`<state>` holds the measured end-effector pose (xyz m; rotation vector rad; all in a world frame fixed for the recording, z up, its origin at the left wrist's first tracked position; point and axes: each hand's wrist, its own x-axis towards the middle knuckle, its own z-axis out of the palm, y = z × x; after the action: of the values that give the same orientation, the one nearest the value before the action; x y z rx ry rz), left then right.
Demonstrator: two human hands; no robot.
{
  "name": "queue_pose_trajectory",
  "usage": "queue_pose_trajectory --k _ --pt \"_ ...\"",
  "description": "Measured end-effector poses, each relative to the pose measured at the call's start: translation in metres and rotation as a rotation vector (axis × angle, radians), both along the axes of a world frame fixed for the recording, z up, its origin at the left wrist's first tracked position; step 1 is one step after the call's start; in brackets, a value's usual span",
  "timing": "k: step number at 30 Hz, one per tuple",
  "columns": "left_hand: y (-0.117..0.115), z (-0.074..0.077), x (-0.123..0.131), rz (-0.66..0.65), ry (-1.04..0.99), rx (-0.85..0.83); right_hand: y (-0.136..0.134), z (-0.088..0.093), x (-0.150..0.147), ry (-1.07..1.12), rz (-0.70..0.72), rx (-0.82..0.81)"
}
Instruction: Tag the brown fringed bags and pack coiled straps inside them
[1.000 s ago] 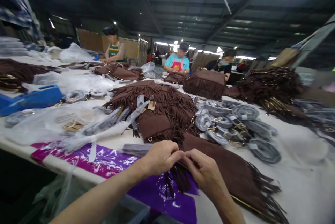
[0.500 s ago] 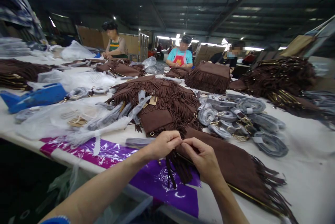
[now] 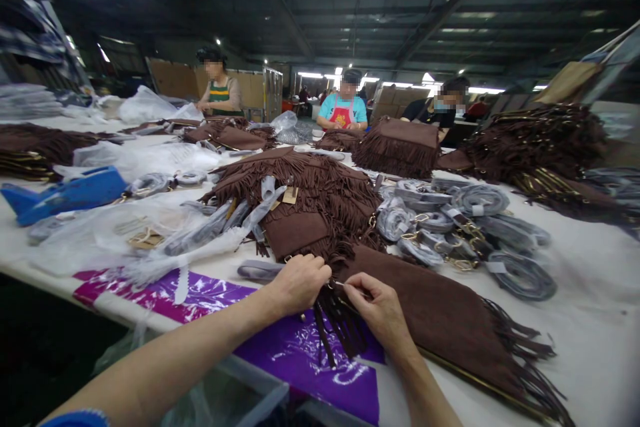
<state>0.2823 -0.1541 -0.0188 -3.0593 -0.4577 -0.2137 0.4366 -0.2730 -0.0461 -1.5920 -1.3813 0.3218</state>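
Observation:
A brown fringed bag (image 3: 430, 300) lies on the table in front of me, its gold zipper edge facing me. At its left end my left hand (image 3: 301, 284) is closed, the fingers curled over something hidden near a small metal ring. Just to the right, my right hand (image 3: 373, 300) pinches the end of a thin pale piece that stretches toward my left hand. Brown fringe (image 3: 345, 330) hangs below both hands over a purple plastic sheet (image 3: 320, 374). Behind them rests a pile of brown fringed bags (image 3: 295, 230) with a paper tag (image 3: 290, 195).
Wrapped grey straps (image 3: 480, 200) with gold clasps lie at the right. To the left are a blue tape dispenser (image 3: 70, 194) and clear plastic bags (image 3: 115, 227). More brown bags (image 3: 545, 140) are heaped at the back right. Three people work across the table.
My hands have moved apart; the left shifted left and slightly down, and a thin pale piece now shows between them. The right moved slightly down and left.

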Motion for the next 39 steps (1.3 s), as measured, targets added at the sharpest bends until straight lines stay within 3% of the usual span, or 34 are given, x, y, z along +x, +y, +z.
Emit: queue_pose_trajectory --k 6,12,16,21,28,34,39 --pt "-0.010 0.011 0.002 -0.024 0.028 -0.001 -0.004 -0.003 0.000 0.060 0.001 0.003" --pt "-0.013 0.019 -0.001 0.097 -0.062 -0.253 -0.008 -0.004 0.002 0.038 0.029 0.057" --pt "-0.012 0.013 -0.009 0.061 -0.209 -0.389 -0.008 0.002 0.001 -0.075 0.048 0.097" --pt "-0.018 0.004 -0.019 0.015 -0.365 -0.398 -0.007 0.016 -0.003 -0.227 0.092 0.127" --pt "-0.023 -0.004 -0.024 0.001 -0.344 -0.400 -0.003 0.027 -0.005 -0.456 0.128 0.022" --pt "-0.028 -0.003 -0.026 -0.005 -0.312 -0.390 0.004 0.036 -0.007 -0.663 0.163 -0.080" --pt "-0.031 -0.008 -0.031 0.008 -0.271 -0.403 0.006 0.041 -0.006 -0.673 0.318 -0.084"
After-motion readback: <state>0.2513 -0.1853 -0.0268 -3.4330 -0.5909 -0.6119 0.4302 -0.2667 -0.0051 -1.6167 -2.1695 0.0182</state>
